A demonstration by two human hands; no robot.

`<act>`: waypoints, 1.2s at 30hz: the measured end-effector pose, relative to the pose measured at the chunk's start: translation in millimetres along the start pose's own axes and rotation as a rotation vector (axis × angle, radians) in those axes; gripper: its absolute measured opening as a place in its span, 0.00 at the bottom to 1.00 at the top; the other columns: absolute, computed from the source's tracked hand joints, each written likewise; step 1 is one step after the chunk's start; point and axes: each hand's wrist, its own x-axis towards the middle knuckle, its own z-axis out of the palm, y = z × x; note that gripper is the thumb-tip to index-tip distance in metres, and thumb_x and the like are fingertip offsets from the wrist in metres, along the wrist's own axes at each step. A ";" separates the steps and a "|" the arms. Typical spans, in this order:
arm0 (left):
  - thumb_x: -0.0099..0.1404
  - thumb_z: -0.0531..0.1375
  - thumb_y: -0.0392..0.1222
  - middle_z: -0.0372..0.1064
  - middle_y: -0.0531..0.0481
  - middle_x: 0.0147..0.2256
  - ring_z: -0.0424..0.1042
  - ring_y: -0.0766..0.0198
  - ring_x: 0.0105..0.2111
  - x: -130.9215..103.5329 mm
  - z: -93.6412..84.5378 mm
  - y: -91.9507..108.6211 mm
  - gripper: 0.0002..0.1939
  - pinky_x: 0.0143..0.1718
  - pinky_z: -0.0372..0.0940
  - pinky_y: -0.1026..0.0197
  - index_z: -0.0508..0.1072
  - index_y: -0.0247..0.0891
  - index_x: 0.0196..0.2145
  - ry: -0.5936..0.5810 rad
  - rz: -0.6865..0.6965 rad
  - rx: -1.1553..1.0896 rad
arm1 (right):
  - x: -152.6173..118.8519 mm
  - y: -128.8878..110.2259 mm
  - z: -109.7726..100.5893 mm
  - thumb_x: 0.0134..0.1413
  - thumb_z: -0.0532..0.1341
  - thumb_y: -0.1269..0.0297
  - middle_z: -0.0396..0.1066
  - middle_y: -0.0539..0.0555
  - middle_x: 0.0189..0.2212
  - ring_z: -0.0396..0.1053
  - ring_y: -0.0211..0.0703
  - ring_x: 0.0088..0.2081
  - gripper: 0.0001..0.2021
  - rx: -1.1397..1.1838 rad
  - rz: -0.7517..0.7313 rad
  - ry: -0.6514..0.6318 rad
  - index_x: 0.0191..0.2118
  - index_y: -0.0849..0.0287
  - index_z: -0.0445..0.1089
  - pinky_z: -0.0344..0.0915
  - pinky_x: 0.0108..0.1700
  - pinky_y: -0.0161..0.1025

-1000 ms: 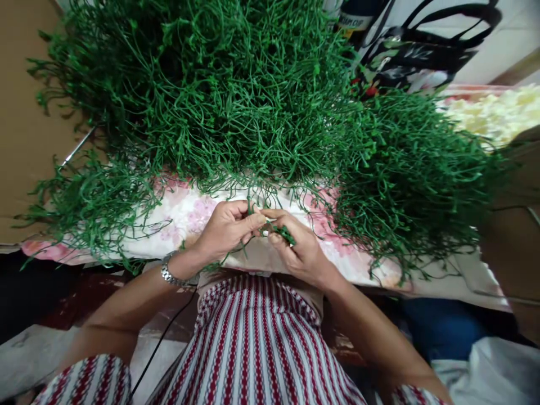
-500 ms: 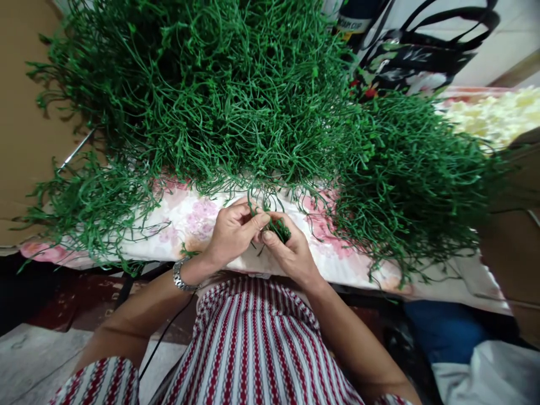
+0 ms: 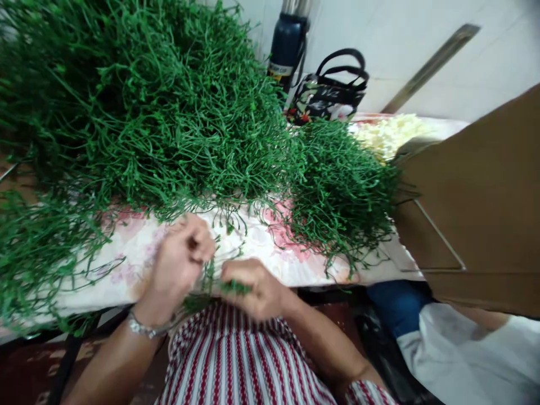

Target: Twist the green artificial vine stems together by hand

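Green stems (image 3: 235, 287) held beside a flowered cloth (image 3: 264, 241)
The left hand (image 3: 183, 261) is curled and blurred, its hold impossible to tell; the right hand (image 3: 256, 289) wraps its fingers around the stems; farther right sits a green heap (image 3: 341, 191).

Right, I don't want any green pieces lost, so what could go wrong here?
Some green stems at the left overhang the front edge of the floral cloth and might slip off. The metal wristband by the left hand could snag green stems. The green bunch in the right hand might drop if its grip loosens.
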 end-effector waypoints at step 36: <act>0.54 0.63 0.43 0.68 0.49 0.33 0.67 0.67 0.32 11.8 31.4 5.7 0.11 0.37 0.63 0.64 0.71 0.35 0.34 -0.232 0.089 0.270 | 26.4 -1.0 -40.5 0.58 0.51 0.64 0.60 0.46 0.20 0.56 0.30 0.22 0.12 -0.257 0.222 0.087 0.26 0.62 0.64 0.55 0.26 0.29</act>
